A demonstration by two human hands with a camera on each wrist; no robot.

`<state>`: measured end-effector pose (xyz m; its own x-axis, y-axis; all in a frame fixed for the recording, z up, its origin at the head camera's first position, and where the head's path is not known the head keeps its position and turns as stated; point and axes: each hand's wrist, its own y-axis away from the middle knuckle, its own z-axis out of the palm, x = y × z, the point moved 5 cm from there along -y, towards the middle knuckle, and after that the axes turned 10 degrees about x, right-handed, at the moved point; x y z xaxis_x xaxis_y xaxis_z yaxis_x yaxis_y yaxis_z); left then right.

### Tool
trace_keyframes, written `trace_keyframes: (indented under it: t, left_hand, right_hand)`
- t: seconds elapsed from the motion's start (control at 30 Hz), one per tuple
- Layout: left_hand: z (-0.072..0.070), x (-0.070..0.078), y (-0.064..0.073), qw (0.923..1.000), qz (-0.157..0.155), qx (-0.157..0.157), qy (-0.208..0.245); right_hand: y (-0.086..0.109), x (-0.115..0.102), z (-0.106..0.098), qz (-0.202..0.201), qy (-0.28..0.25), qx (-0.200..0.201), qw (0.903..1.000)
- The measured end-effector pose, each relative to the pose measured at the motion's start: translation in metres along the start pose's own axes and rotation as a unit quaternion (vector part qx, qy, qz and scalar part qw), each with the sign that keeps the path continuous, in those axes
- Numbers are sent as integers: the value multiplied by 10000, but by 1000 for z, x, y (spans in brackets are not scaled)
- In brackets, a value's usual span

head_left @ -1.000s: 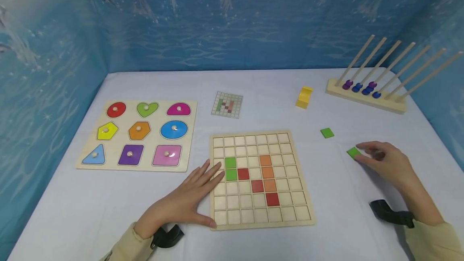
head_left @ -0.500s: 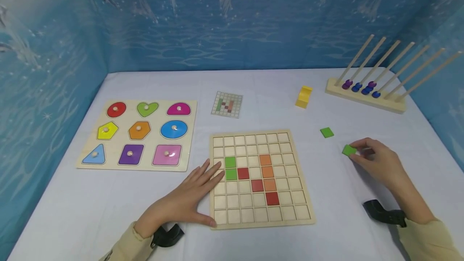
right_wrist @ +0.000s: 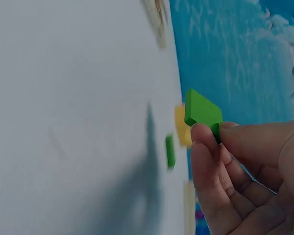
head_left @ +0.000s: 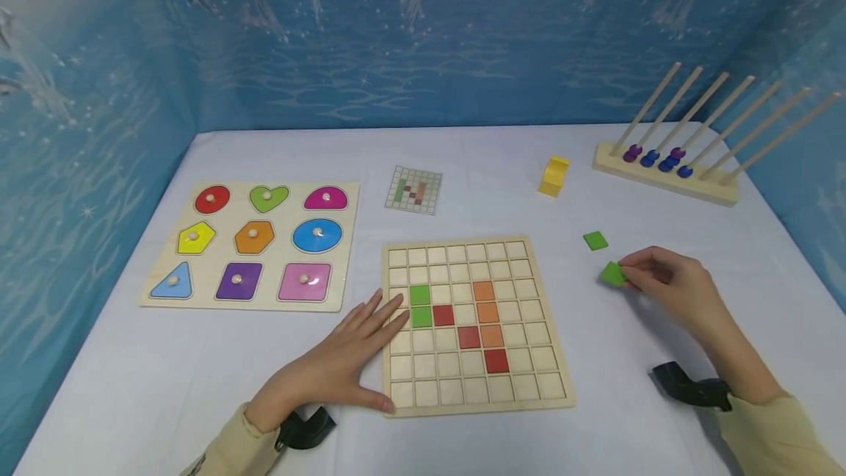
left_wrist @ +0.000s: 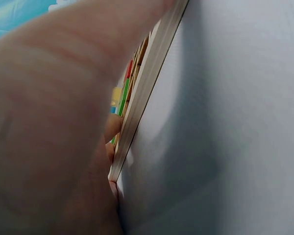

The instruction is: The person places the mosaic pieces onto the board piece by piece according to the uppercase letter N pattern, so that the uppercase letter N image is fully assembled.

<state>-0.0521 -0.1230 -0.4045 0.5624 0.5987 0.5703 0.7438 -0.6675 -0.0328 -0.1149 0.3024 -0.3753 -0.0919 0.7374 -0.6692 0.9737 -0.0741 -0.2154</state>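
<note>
A wooden grid board (head_left: 479, 404) lies in the middle of the table, with two green, several red and several orange square tiles in its cells. My left hand (head_left: 337, 362) rests spread along the board's left edge, fingertips on the frame and thumb at the lower left corner. Right of the board, my right hand (head_left: 674, 286) pinches a green square tile (head_left: 612, 275) between thumb and fingers. The right wrist view shows this held tile (right_wrist: 202, 108) raised off the table, its shadow on the cloth. Another green tile (head_left: 595, 241) lies flat just beyond it.
A small pattern card (head_left: 413, 190) lies behind the board. On the left is a knobbed shape puzzle (head_left: 264, 289). A yellow block (head_left: 554, 176) stands at the back, and a peg stand (head_left: 667, 181) with beads sits at the back right.
My right hand has lifted the green tile and carried it left, toward the board, tilting it on the way. My left hand stays in place on the board.
</note>
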Motion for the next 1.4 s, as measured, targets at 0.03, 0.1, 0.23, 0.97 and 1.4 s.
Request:
trace_keyframes:
  t: [0.03,0.1,0.23,0.97,1.4]
  left_hand:
    - [0,0,0,10000,6,2,3]
    - [0,0,0,10000,24,10,18]
    - [1,-1,0,10000,4,-3,9]
    - [0,-1,1,10000,44,-1,-55]
    - [1,-1,1,9999,119,91,-54]
  right_hand:
    - [-1,-4,5,-74,-124,-2,9999]
    - [-2,-14,15,-286,-377,-40,9989]
    - [-1,-53,38,-626,-866,-356,9936]
    - [34,-169,146,-492,-2580,-2635,9282]
    - [42,-180,164,-1482,-1784,-2723,9338]
